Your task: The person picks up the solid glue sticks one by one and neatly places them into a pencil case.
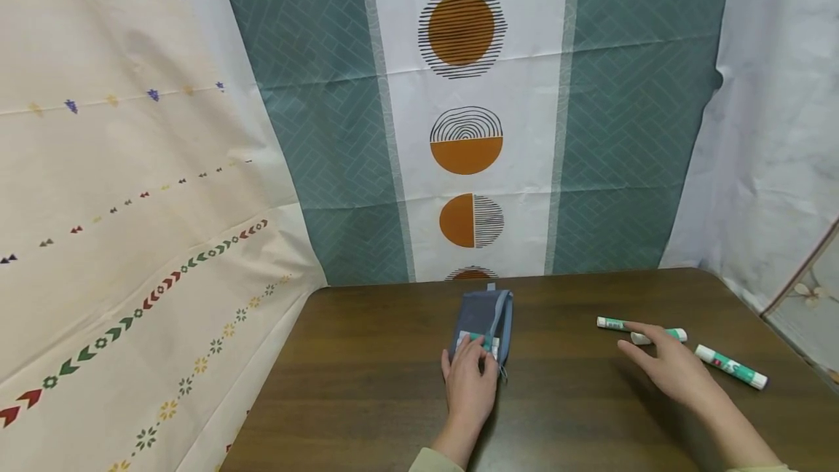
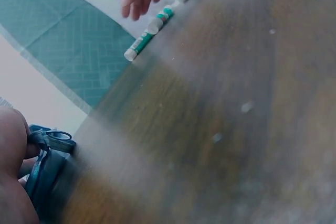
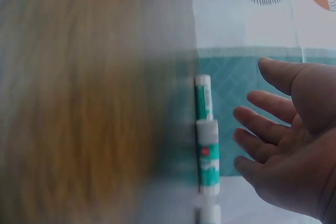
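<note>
My left hand (image 1: 468,384) grips the near end of a blue-grey zip pencil pouch (image 1: 473,304), which lies with its zip side open to the right. A green and white glue stick (image 1: 485,344) shows at the pouch beside my fingers, partly hidden by them. In the left wrist view the fingers bend at the edge of the pouch (image 2: 47,171). Over on the right, my right hand (image 1: 678,370) hovers with spread fingers, holding nothing. Near it lie three more glue sticks: a far one (image 1: 611,323), a middle one (image 1: 675,335) partly behind the fingers, and a right one (image 1: 730,366).
The brown wooden table (image 1: 367,384) has its back edge against a hanging green and white cloth (image 1: 328,130). Patterned cream fabric (image 1: 131,202) hangs along the left side, and pale fabric (image 1: 780,130) hangs on the right.
</note>
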The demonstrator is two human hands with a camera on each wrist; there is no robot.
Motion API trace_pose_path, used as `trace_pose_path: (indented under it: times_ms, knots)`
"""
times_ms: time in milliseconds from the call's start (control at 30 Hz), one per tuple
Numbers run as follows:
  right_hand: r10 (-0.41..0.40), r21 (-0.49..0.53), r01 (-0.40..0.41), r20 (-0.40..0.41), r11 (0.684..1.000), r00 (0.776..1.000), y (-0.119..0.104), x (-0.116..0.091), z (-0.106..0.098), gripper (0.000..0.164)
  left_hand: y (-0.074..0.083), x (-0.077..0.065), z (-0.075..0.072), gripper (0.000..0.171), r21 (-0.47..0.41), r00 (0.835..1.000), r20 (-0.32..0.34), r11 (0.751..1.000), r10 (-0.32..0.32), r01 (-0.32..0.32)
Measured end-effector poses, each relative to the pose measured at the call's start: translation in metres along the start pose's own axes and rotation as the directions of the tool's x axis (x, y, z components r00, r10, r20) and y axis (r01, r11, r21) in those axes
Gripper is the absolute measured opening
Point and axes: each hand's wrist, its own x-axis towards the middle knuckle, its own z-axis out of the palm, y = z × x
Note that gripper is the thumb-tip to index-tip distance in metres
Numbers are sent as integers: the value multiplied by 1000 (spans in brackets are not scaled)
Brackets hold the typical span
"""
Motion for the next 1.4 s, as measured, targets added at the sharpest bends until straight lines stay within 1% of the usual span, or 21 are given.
trace_pose_path:
  times_ms: [267, 367, 667, 767, 1000, 1167, 1333, 1400]
  knots:
    - [33, -30, -33, -18, 999, 999, 21, -11, -11, 71, 0, -3, 0, 24, 12, 1000, 1, 1000, 2, -2]
    - [25, -38, -26, -30, 999, 999, 27, -14, -16, 69, 0, -4, 1, 26, 11, 1000, -1, 1000, 5, -5]
    - [19, -88, -22, -30, 996, 999, 49, -13, -31, 66, 0, -2, 1, 26, 5, 1000, 0, 1000, 8, -8]
    - [31, -104, -34, -28, 994, 999, 55, -15, -35, 69, -1, -2, 1, 26, 4, 1000, 3, 1000, 3, -3]
    - [37, -133, -44, -52, 990, 998, 67, -18, -43, 67, -1, -2, 1, 25, 1, 1000, 4, 1000, -1, 1]
    - [78, -146, -80, -18, 986, 997, 79, -23, -49, 70, -2, -2, 1, 25, 1, 1000, 7, 1000, -2, 2]
    - [103, -163, -106, -24, 981, 994, 94, -33, -55, 71, -2, -2, 1, 26, 0, 1000, 13, 1000, 1, -1]
    - [112, -168, -117, -38, 979, 993, 100, -37, -56, 72, -1, -2, 1, 26, -2, 1000, 13, 1000, 3, -3]
